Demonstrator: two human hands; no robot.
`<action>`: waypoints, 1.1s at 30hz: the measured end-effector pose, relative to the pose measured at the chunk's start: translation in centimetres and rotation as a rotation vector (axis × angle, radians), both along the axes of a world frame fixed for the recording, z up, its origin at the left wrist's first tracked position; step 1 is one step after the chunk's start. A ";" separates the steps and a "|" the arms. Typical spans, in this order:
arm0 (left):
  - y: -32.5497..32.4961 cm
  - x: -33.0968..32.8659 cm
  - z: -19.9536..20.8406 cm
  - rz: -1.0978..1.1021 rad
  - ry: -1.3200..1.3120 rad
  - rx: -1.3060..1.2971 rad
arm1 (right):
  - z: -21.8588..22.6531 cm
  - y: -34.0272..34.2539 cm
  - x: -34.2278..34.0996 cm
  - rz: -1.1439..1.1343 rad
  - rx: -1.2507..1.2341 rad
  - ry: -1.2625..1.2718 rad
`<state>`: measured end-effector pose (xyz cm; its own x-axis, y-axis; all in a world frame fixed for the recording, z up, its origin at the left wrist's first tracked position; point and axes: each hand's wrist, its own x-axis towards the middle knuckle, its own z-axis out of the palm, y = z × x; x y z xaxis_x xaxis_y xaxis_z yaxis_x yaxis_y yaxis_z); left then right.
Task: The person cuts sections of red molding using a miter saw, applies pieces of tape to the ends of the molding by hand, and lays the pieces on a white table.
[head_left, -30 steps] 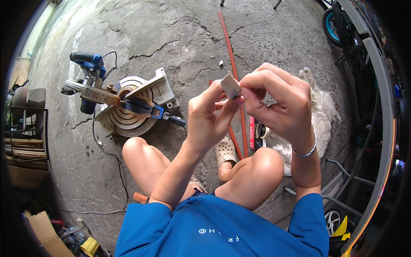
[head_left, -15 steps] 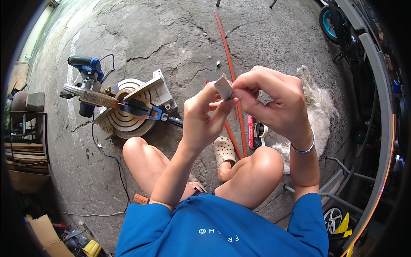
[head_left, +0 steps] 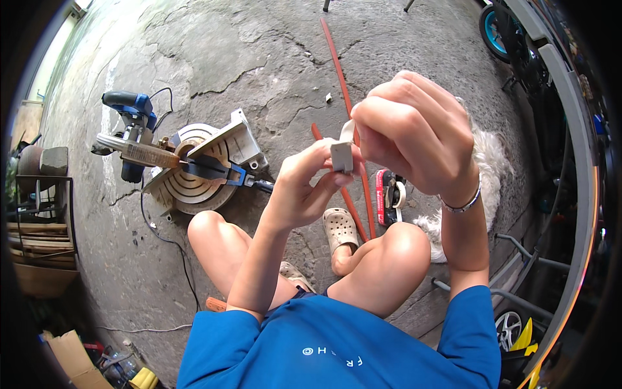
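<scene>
My left hand [head_left: 299, 188] pinches a small flat off-white piece [head_left: 341, 157] between thumb and fingers, held up above my knees. A pale thin strip [head_left: 348, 132] rises from the piece's upper edge to the fingertips of my right hand [head_left: 418, 133], which are closed on it. I cannot tell whether the strip is tape or a peeling layer. Long reddish-brown bars [head_left: 335, 58] lie on the floor beyond and below my hands. By my right knee lie a black and red item [head_left: 383, 194] and a roll of pale tape [head_left: 400, 194].
A blue and grey miter saw [head_left: 197, 165] stands on cracked concrete at left, its black cord [head_left: 170, 241] trailing nearby. A white shaggy dog [head_left: 490, 162] lies at right, beside a metal frame [head_left: 576, 220]. A rack with wood pieces [head_left: 40, 236] stands far left.
My right hand has moved up, drawing the pale strip away from the piece. The piece in my left hand has turned more upright and sits slightly lower.
</scene>
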<state>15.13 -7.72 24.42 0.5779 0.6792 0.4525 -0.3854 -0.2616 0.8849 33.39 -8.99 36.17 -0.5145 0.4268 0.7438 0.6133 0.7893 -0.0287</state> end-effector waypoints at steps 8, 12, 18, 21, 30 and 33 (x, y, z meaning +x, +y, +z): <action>-1.1 0.1 -0.9 -0.043 -0.086 -0.057 | 0.9 -0.1 1.8 -0.151 0.011 0.300; 0.1 -0.9 -2.0 -0.042 -0.267 -0.243 | -0.1 0.7 4.9 -0.286 -0.378 0.363; 3.5 -2.6 -2.5 -0.142 -0.732 -0.613 | -11.4 2.2 12.0 -0.409 -0.305 0.497; 4.1 -3.4 -2.3 -0.086 -0.796 -0.715 | -16.6 0.0 18.1 -0.532 -0.820 0.513; 4.7 -4.4 -4.2 -0.142 -0.910 -0.748 | -24.4 -2.6 16.0 -0.606 -0.928 0.532; 4.5 -4.8 -4.7 -0.176 -0.919 -0.754 | -24.0 -3.1 15.2 -0.744 -1.085 0.688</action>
